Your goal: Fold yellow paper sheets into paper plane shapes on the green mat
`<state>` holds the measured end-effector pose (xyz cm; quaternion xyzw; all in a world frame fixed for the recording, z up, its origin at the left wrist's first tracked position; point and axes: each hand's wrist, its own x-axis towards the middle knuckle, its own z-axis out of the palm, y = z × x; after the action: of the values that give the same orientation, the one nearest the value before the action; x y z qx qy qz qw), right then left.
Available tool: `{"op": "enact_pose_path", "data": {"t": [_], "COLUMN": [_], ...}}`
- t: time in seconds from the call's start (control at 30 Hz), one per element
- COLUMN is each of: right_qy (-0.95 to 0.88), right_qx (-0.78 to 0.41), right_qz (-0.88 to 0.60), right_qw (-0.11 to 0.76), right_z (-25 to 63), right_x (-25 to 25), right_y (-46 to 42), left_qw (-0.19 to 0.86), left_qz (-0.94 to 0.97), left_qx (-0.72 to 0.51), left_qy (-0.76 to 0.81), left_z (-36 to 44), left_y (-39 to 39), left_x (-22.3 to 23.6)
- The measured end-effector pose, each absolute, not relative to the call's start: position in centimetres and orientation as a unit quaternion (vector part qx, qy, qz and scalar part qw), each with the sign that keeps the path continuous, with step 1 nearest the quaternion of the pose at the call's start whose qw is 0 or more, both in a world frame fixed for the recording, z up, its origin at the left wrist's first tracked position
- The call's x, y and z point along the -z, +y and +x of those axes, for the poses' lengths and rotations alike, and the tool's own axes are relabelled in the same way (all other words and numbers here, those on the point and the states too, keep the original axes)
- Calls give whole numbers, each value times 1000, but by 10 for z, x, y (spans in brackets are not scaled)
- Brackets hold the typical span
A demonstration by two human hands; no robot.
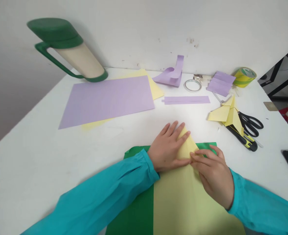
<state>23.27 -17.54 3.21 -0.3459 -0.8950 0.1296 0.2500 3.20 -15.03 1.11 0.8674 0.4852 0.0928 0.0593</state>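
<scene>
The large pale yellow sheet of folded paper (175, 199) is laid over the dark green sheet (137, 212) at the near side of the white bench (48, 163). Its pointed top is pressed flat by the spread left hand (168, 147), and its right edge is pinched by the right hand (213, 169). Beyond the yellow paper, a flat purple paper strip (186, 100) is seen. To its right, a folded yellow paper plane (229, 115) is placed against black-handled scissors (251, 124).
</scene>
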Motion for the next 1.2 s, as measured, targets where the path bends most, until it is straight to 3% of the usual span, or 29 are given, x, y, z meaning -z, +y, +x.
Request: {"op": "enact_pose_path", "data": {"t": [1.2], "right_qy": [-897], "right_qx": [-164], "right_qz": [-301], "right_qw": [278], "right_z": [240], "right_x": [-23], "right_y": [-162], "left_qw": [73], "left_qz": [870], "left_qx": [-72], "left_qy": [482], "left_z": [32], "left_y": [-149], "left_x": [-13]}}
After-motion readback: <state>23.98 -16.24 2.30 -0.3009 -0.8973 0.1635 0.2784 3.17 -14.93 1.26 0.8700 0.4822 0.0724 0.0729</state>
